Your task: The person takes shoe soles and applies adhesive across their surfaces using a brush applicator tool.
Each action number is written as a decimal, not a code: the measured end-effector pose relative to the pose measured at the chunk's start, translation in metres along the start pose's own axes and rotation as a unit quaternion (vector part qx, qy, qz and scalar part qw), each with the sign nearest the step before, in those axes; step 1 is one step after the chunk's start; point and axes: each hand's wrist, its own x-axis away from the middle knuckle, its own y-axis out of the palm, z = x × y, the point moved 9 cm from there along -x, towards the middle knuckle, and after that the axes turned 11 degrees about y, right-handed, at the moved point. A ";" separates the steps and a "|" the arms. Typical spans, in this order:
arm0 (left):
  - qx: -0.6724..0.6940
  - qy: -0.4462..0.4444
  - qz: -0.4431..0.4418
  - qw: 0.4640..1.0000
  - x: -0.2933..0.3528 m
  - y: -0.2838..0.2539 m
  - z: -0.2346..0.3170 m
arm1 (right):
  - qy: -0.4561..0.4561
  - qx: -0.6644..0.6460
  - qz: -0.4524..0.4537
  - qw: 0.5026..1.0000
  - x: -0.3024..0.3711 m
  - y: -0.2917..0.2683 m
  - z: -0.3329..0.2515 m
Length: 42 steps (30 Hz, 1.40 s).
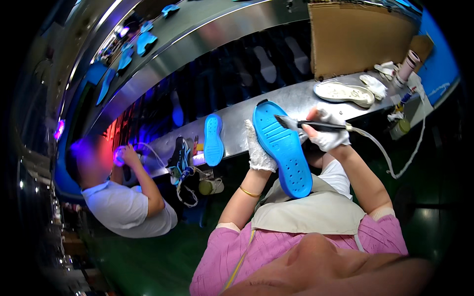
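My left hand (259,152), in a white knit glove, grips the left edge of a blue shoe sole (291,163). The sole is tilted upright over my lap, its grooved and holed side facing me. In my right hand (330,132), gloved with bare fingertips, is a black-handled brush (311,126), its bristles against or just above the upper part of the sole. From the handle's end a pale tube (377,143) curves down to the right. Another blue sole (214,140) lies on the metal bench, left of my left hand.
The narrow metal bench (237,121) runs across ahead of me. A cream sole (344,93) and a white glove (374,87) rest on its right end, near a cardboard sheet (363,42). Beyond, a conveyor (192,17) carries blue pieces. A co-worker (126,204) sits at left.
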 end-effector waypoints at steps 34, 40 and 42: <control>-0.283 0.019 0.052 0.958 0.020 -0.020 0.024 | 0.087 -0.152 -0.116 0.978 0.032 0.050 0.042; -0.425 -0.036 -0.010 0.904 0.037 -0.033 0.009 | 0.119 -0.239 -0.106 0.958 0.043 0.035 0.059; -0.415 -0.019 0.062 0.908 0.033 -0.043 0.015 | 0.089 -0.169 -0.116 0.975 0.043 0.043 0.053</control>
